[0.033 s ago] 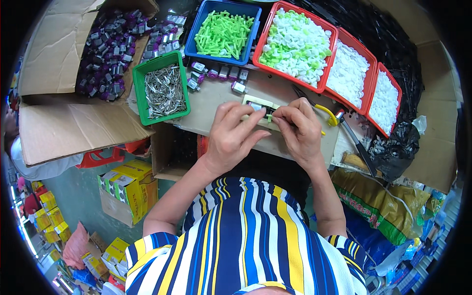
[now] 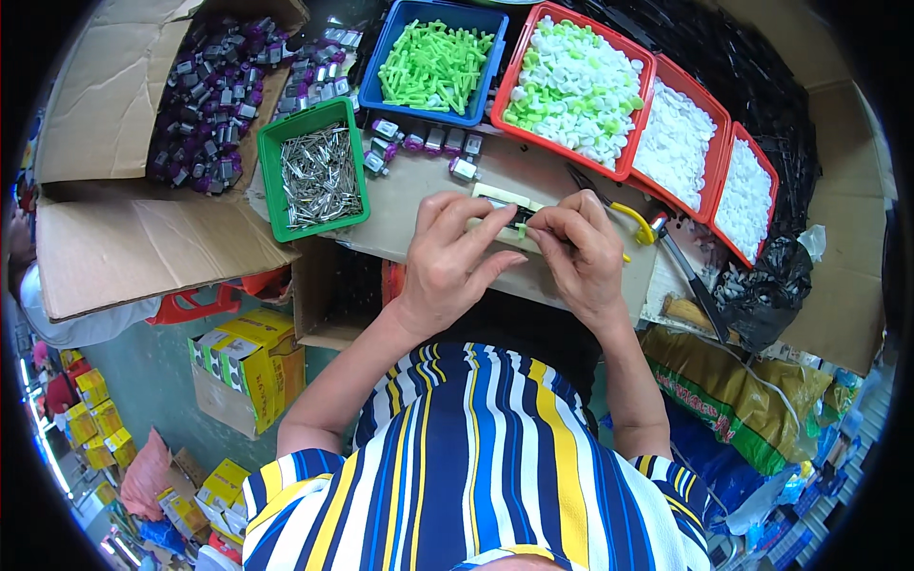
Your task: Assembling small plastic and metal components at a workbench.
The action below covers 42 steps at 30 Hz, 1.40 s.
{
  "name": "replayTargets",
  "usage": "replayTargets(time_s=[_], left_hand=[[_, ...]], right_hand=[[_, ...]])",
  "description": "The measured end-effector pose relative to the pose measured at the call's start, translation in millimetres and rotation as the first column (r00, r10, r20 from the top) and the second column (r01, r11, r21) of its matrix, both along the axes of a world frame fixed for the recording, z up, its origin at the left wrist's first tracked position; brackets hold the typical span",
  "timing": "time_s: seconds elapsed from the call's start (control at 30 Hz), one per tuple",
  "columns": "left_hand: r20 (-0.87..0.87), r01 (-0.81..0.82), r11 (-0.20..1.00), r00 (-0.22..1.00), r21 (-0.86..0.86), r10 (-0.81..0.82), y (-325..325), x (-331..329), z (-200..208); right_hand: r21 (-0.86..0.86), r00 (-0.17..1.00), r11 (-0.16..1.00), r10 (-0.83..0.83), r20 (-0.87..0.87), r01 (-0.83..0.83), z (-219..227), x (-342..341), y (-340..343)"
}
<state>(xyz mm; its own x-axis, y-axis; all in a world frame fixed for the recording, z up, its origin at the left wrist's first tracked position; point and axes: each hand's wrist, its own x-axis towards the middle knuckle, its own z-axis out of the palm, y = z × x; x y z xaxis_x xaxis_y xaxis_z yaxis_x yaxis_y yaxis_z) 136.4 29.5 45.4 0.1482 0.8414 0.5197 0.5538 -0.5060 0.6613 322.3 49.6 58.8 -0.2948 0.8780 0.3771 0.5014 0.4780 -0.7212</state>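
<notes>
A cream-coloured holder lies near the front edge of the board, with a small dark part set in it. My left hand reaches over the holder from the left. Its index fingertip presses on the dark part, and the thumb is spread away from it. From the other side, my right hand pinches a small light-green plastic piece between thumb and index finger, against the holder's near side. My fingers hide much of the holder and what sits inside.
Behind lie small motors, a blue bin of green pieces and red bins of white and green pieces. At left stand a green bin of metal pins and a carton. Yellow-handled pliers and a black-handled tool lie right.
My left index fingertip has shifted slightly right over the part in the holder. My right hand stays in nearly the same place with its pinch on the green piece.
</notes>
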Motion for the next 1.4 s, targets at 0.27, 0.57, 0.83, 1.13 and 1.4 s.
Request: replayTargets(time_s=[0.27, 0.57, 0.83, 1.13, 1.4], left_hand=[[0.055, 0.079, 0.997, 0.995, -0.005, -0.079, 12, -2, -1], [0.019, 0.084, 0.996, 0.996, -0.005, -0.084, 16, -4, -6], [-0.094, 0.003, 0.998, 0.996, 0.057, 0.003, 7, -9, -10], [-0.256, 0.047, 0.981, 0.967, 0.187, 0.003, -1, -7, -18], [-0.311, 0.082, 0.977, 0.95, 0.199, -0.017, 1, -9, -23]], right_hand=[[0.014, 0.997, 0.999, 0.048, -0.058, -0.047, 7, -5, 0], [0.009, 0.999, 1.0, 0.029, -0.036, -0.029, 0, -6, 2], [0.055, 0.998, 0.998, -0.017, 0.064, 0.013, -10, -4, 7], [0.076, 0.992, 0.997, -0.043, 0.115, 0.034, -9, -8, 7], [0.135, 0.975, 0.991, -0.044, 0.219, 0.014, -5, -8, 6]])
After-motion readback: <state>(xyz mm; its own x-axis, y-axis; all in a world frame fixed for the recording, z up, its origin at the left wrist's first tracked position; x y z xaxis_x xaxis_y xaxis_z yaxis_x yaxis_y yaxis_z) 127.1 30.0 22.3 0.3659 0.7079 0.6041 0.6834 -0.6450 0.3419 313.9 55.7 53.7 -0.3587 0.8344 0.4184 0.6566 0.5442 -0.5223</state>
